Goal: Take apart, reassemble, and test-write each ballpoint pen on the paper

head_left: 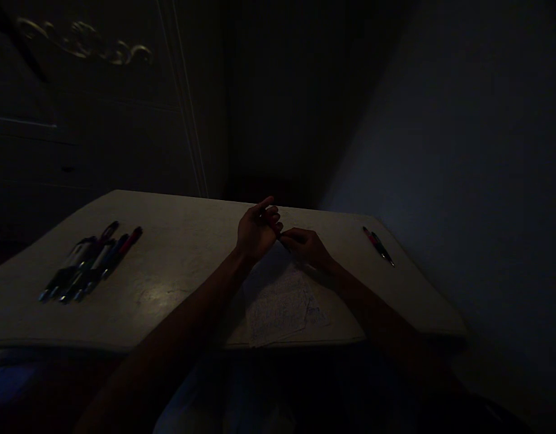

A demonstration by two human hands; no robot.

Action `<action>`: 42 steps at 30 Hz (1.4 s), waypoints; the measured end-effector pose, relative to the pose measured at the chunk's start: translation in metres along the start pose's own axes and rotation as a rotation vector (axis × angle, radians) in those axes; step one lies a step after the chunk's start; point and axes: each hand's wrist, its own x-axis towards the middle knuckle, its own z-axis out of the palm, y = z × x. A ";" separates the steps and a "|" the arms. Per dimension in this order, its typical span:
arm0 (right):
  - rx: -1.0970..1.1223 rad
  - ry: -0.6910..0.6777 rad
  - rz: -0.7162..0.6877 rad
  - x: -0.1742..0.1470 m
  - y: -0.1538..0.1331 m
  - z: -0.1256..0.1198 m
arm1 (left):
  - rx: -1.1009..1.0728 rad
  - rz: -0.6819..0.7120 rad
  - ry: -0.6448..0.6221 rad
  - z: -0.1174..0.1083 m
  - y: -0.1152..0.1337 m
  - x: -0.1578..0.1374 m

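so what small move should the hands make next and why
Probably a slight twist of the right hand while the left hand holds firm: the left curls around what looks like a red pen, and the right pinches at its lower end, near the paper. It's too dim to tell whether anything is loose.

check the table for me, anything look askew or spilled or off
The written papers lie askew on the pale table: they overlap at different angles, near edges out of line. I see no spill or damage, though it is too dark to be sure.
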 end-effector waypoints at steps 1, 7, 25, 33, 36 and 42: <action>0.003 -0.010 0.003 0.000 0.000 0.000 | 0.047 -0.010 -0.007 0.002 -0.001 -0.001; 0.118 0.124 0.038 0.003 -0.001 -0.010 | 0.475 0.092 0.004 -0.014 0.012 -0.001; 0.101 0.095 0.349 -0.004 0.003 -0.003 | 1.858 0.337 -0.616 -0.109 0.054 -0.001; -0.029 0.103 0.292 -0.003 0.008 -0.002 | 1.857 0.332 -0.607 -0.103 0.055 -0.008; -0.094 0.128 0.284 -0.004 0.009 -0.002 | 1.864 0.327 -0.616 -0.102 0.055 -0.009; -0.178 0.110 0.255 -0.006 0.006 0.000 | 1.777 0.345 -0.577 -0.101 0.054 -0.009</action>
